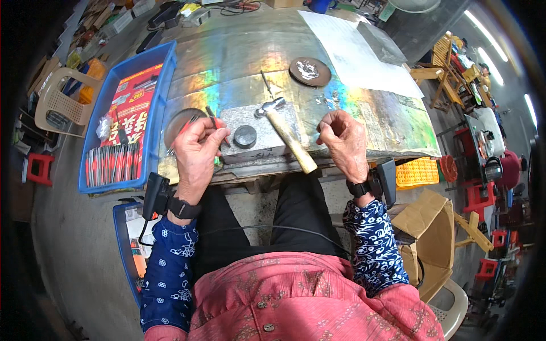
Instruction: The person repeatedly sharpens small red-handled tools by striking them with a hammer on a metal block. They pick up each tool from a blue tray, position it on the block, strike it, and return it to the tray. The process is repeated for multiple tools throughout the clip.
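My left hand (196,150) is closed on a slim red-and-black tool (212,118), its kind unclear; its ends stick out past my fingers. Behind that hand a round dark dish (173,126) is partly hidden. My right hand (345,145) is raised at the table's near edge, thumb and fingers pinched together; anything between them is too small to make out. Between my hands lies a hammer (287,136) with a wooden handle, its head on a grey speckled slab (230,116) and its handle over the near edge. A black round block (245,137) sits on the slab, left of the hammer.
A blue crate (168,71) on the left holds a red printed sheet and a row of red-and-grey packets (114,163). Farther back are a thin dark rod (266,82), a brown dish (324,73) with silvery bits, and white paper (347,48). A cardboard box (435,238) stands right.
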The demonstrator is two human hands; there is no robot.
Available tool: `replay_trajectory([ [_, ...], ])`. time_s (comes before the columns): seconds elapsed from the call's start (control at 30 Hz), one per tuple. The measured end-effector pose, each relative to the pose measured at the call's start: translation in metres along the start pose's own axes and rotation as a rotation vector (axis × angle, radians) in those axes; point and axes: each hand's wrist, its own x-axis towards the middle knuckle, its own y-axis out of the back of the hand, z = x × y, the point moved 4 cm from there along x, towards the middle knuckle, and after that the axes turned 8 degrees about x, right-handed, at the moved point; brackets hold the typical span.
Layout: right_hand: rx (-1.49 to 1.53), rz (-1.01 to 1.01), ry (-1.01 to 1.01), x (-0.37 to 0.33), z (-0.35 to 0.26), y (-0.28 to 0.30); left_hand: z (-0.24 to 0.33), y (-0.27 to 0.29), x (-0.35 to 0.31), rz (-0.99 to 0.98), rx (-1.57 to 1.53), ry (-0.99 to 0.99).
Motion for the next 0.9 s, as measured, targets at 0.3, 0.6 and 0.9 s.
replay_trajectory([
  [0.3,0.520,-0.083,-0.104,-0.008,-0.012,-0.002,0.005,-0.006,-0.010,0.085,0.205,-0.163],
  [0.6,0.534,-0.082,-0.126,-0.027,-0.021,-0.013,0.013,-0.009,-0.019,0.139,0.388,-0.228],
  [0.9,0.569,-0.201,-0.181,-0.051,-0.039,-0.049,0.020,-0.014,-0.032,-0.067,-0.349,0.125],
])
